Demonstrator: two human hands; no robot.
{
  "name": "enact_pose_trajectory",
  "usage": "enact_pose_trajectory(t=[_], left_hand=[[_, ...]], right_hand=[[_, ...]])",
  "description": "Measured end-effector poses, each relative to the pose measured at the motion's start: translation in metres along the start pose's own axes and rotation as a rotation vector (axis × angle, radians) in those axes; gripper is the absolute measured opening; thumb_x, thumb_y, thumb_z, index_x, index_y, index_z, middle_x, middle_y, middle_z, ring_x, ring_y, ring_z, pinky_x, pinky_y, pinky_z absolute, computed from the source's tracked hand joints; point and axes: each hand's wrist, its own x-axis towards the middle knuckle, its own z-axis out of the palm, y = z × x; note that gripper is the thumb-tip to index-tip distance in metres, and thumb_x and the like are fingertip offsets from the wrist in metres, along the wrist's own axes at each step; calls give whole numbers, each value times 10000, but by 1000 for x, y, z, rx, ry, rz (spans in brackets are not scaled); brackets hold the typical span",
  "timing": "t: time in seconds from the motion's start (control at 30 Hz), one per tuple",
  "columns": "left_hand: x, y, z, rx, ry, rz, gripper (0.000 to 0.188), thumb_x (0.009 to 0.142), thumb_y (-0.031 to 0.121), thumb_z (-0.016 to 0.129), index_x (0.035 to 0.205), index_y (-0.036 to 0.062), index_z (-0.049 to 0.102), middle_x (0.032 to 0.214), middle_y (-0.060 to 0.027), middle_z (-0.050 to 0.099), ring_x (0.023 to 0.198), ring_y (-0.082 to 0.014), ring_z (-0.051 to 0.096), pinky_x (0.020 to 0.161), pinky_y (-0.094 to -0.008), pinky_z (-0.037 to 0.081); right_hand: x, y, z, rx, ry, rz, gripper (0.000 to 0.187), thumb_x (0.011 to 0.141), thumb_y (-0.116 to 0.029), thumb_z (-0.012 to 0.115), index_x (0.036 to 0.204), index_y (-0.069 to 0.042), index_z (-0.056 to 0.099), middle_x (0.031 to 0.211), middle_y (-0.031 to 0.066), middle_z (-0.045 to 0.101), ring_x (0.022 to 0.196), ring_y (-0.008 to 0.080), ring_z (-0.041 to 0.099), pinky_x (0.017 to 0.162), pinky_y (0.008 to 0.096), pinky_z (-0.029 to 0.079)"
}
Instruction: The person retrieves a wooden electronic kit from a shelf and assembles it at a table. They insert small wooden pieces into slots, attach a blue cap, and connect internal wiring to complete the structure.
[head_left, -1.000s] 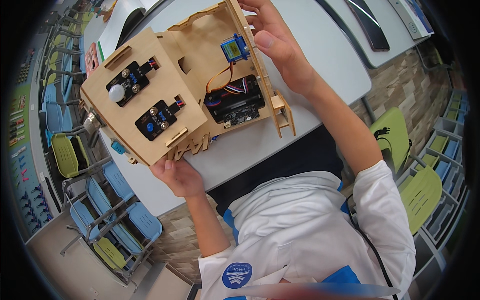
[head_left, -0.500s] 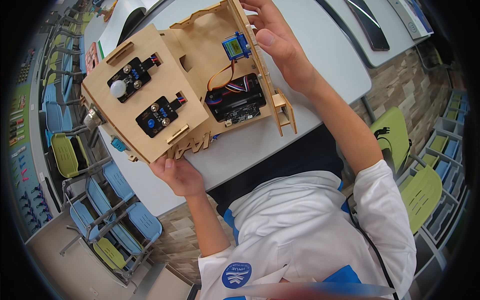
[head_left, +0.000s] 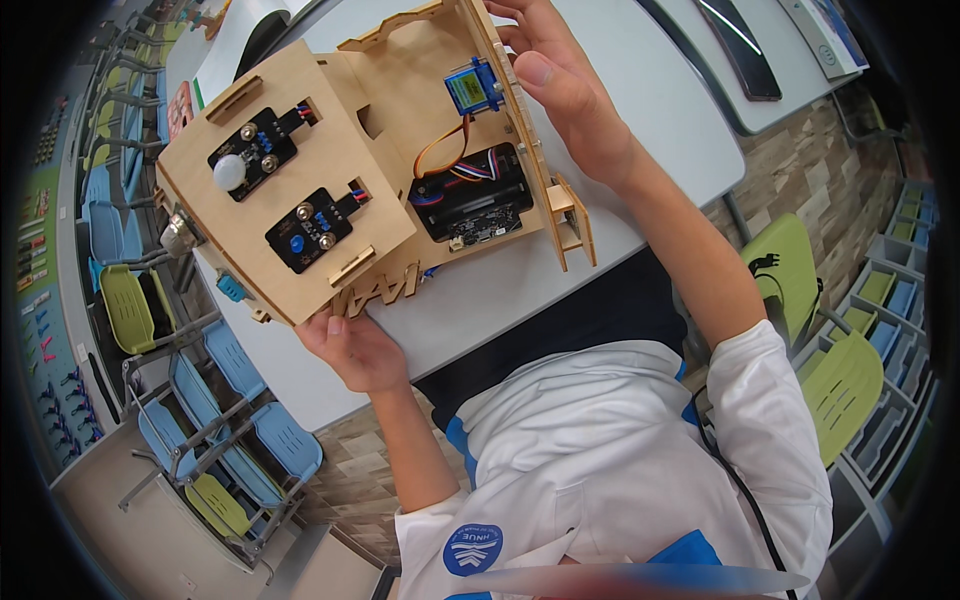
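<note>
Plywood model house (head_left: pixel 275 192) is over the near part of the white table (head_left: pixel 640 130), btwn both hands; can't tell if it rests on the top or is held clear.

L hand (head_left: pixel 362 352) grasps its lower L corner, thumb by the panel edge, fingers tucked under, next to a zigzag wooden strip (head_left: pixel 385 290). R hand (head_left: pixel 568 95) is half-curled at the outer face of the R wall (head_left: pixel 517 120), thumb up near the edge; fingertips partly hidden, so can't tell if it grips or just steadies.

Done, far as visible: front panel carries 2 bolted modules, i.e. motion sensor w/ white dome (head_left: pixel 258 150) & black module w/ blue part (head_left: pixel 318 222), leads fed thru slots. Round metal sensor (head_left: pixel 180 236) & light-blue sensor (head_left: pixel 230 288) sit at the L side. Blue micro servo (head_left: pixel 473 90) is on the inner face of the R wall; black battery holder (head_left: pixel 475 180) & circuit board (head_left: pixel 490 230) are inside, low in the bay. Small wooden frame (head_left: pixel 568 218) juts off the R wall.

Left, judging by looks: bay is uncovered, w/ servo lead (head_left: pixel 447 163) & other wires loose across it. Plug ends too small to check, so wiring status unclear. Overall approx mostly assembled, not closed up.
</note>
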Motion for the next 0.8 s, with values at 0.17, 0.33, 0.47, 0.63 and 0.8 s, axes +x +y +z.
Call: enact_pose_trajectory(t=[0.17,0.33,0.47,0.63,0.8], left_hand=[[0,0,1,9,11,-10,691,975,210,611,1561,-79,388,1545,-311,582,1466,-355,578,1274,-487,397],[1,1,3,19,14,-12,699,972,215,608,1564,-82,383,1541,-310,581,1460,-358,581,1266,-487,405],[1,0,2,13,-3,-7,704,974,218,610,1568,-80,378,1533,-306,584,1454,-360,583,1256,-490,413],[1,-1,-4,94,-20,-8,819,1020,286,552,1713,-27,249,1590,-308,553,1490,-371,565,1256,-523,437],[1,-2,-4,95,-11,-11,803,1031,306,554,1708,-17,268,1581,-290,563,1480,-368,571,1253,-524,440]], right_hand=[[2,-10,9,-41,67,79,977,1039,-598,627,1740,-53,220,1582,209,473,1417,279,500,1225,453,414],[-2,-21,13,-4,42,53,978,1040,-597,627,1743,-52,222,1576,209,473,1418,278,500,1228,451,411],[0,-3,2,2,13,17,975,1041,-597,625,1741,-49,225,1567,212,477,1411,278,504,1223,450,414],[2,-24,15,-51,75,106,970,1046,-597,618,1738,-44,226,1549,218,483,1389,277,514,1211,449,418],[0,-27,17,-40,87,125,947,1062,-589,595,1735,-32,229,1545,227,482,1388,278,504,1218,450,403]])
